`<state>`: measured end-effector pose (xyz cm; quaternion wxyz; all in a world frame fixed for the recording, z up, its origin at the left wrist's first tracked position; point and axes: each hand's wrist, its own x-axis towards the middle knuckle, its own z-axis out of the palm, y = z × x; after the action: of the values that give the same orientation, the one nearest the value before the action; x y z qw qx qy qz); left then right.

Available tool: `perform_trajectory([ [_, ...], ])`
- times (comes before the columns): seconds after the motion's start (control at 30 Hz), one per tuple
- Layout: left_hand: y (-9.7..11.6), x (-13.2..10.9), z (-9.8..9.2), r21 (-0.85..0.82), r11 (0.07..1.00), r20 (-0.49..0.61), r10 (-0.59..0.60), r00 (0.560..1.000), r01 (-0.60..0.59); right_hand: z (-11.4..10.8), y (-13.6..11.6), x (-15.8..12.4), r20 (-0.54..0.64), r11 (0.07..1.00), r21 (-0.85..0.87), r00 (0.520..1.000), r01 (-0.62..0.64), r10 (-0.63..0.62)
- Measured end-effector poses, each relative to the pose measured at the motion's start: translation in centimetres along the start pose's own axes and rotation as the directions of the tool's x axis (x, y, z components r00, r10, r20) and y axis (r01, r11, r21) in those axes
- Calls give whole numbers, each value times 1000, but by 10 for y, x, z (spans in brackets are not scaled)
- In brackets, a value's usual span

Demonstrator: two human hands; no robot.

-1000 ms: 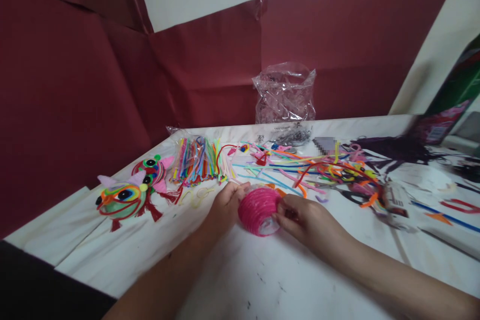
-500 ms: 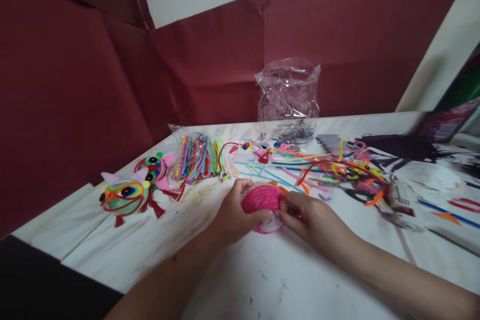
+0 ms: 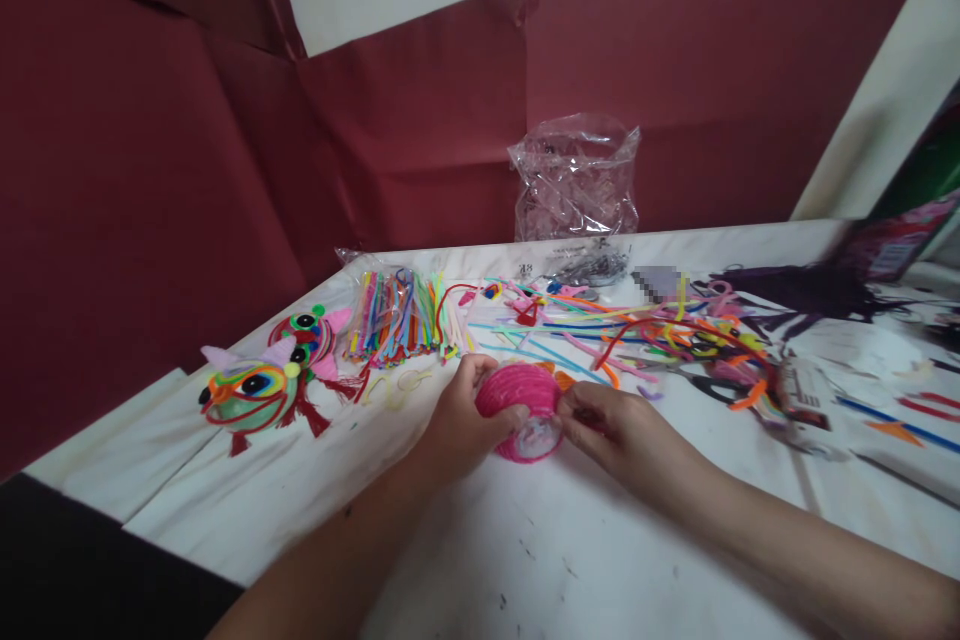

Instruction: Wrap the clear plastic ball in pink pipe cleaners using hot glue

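Note:
A round pink object [image 3: 517, 388], wrapped in what looks like pink strands, is between my hands above the white table [image 3: 480, 550]. Its lower front shows a clear, whitish part. My left hand [image 3: 470, 412] is wrapped round its left side, the thumb across the front. At the right edge, my right hand [image 3: 607, 420] pinches with thumb and fingertips; whatever lies between them is too small to make out. Small orange pieces [image 3: 562, 378] show just behind the pink object.
Two colourful animal-like figures [image 3: 251, 392] stand at the left. Behind are bundled pipe cleaners [image 3: 397, 315] and a clear plastic bag [image 3: 577, 180]. Loose pipe cleaners, black-handled scissors [image 3: 712, 390] and purple strands [image 3: 795, 290] spread over the right side.
The pink object has turned in my hands and shifted slightly left, showing more of its clear part. My left thumb lies higher on it.

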<state>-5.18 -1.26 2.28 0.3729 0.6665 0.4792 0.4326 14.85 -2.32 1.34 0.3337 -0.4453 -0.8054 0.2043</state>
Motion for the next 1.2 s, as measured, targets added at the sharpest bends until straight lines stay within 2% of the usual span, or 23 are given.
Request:
perform_trajectory([
  [0.27, 4, -2, 1, 18, 1000, 0, 4, 1000, -4, 3, -4, -1, -44, 999, -20, 999, -30, 29],
  [0.8, 2, -3, -2, 57, 998, 36, 22, 999, -24, 2, -4, 1, -12, 997, 21, 997, -75, 76],
  [0.93, 4, -3, -3, 115, 993, 44, -18, 999, 13, 3, -9, -1, -13, 996, 17, 996, -87, 87],
  [1.1, 3, -2, -2, 230, 973, 19, 26, 999, -29, 5, -9, 0, -8, 994, 64, 996, -92, 93],
  [1.2, 3, -2, -1, 238, 971, -11, 25, 1000, -22, 3, -6, 3, -7, 991, 104, 996, -85, 86],
])
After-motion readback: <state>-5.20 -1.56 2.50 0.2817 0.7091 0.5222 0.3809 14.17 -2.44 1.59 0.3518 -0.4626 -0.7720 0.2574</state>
